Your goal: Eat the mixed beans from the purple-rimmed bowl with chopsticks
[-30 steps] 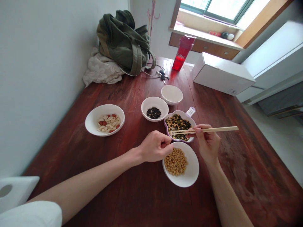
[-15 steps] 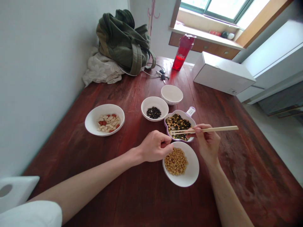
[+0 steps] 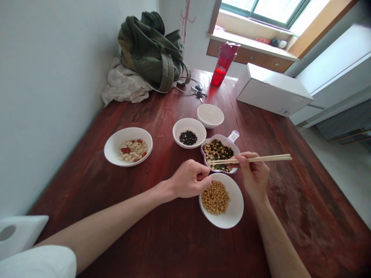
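My right hand (image 3: 254, 175) grips a pair of wooden chopsticks (image 3: 261, 158), whose tips rest over the purple dish of mixed beans (image 3: 220, 153). My left hand (image 3: 189, 179) is curled shut against the left rim of a white bowl of soybeans (image 3: 223, 200), with its thumb and fingers pinched at the rim. Just beyond stand a white bowl of black beans (image 3: 189, 133) and an empty white bowl (image 3: 210, 115).
A white bowl of peanuts and pale seeds (image 3: 128, 146) sits at the left of the red-brown wooden table (image 3: 145, 116). At the far end are a green bag (image 3: 150, 50) on a cloth, keys with a cable (image 3: 198, 90), a red bottle (image 3: 223, 63) and a white box (image 3: 271, 90).
The chopsticks have tilted very slightly over the mixed-bean dish; both hands stay where they were.
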The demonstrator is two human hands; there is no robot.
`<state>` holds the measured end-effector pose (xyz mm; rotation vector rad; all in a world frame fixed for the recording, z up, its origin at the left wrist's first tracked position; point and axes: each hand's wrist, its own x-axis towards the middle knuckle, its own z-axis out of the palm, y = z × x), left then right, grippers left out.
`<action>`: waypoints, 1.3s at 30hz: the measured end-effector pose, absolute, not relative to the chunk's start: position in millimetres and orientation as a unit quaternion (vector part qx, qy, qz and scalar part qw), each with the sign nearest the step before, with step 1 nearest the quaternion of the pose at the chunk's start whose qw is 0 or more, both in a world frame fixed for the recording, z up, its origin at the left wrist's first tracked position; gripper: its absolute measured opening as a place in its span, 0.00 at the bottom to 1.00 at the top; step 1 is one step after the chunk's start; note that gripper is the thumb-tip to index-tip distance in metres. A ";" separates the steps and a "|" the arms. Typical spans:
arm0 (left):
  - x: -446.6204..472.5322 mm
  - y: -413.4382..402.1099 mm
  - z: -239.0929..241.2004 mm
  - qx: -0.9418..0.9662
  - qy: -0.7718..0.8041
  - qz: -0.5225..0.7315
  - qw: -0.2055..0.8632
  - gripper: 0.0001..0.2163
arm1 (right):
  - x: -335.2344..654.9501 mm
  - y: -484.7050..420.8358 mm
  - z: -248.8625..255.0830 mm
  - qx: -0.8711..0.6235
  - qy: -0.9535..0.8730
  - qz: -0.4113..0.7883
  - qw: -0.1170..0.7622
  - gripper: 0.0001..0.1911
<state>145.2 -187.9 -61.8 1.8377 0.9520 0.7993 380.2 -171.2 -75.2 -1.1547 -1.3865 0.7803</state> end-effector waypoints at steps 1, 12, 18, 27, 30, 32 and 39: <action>145.2 -188.0 -61.7 0.741 0.384 0.322 0.446 0.20 | 380.1 -171.2 -74.9 -0.488 -0.586 0.330 0.556 0.11; 145.5 -187.4 -64.0 0.744 0.380 0.325 0.444 0.19 | 381.0 -171.4 -77.4 -0.474 -0.592 0.335 0.558 0.08; 145.3 -187.8 -64.1 0.743 0.381 0.325 0.444 0.19 | 382.3 -171.5 -78.2 -0.482 -0.600 0.323 0.551 0.08; 145.0 -187.8 -64.5 0.745 0.382 0.323 0.442 0.19 | 380.0 -172.0 -75.9 -0.482 -0.594 0.321 0.558 0.09; 145.2 -188.0 -64.7 0.744 0.382 0.324 0.442 0.19 | 381.1 -170.3 -73.3 -0.488 -0.576 0.315 0.575 0.10; 145.1 -188.1 -64.8 0.743 0.382 0.325 0.443 0.19 | 383.4 -168.7 -71.5 -0.488 -0.554 0.316 0.595 0.11; 144.8 -187.5 -64.5 0.744 0.384 0.322 0.442 0.19 | 385.8 -168.5 -71.6 -0.487 -0.557 0.321 0.591 0.10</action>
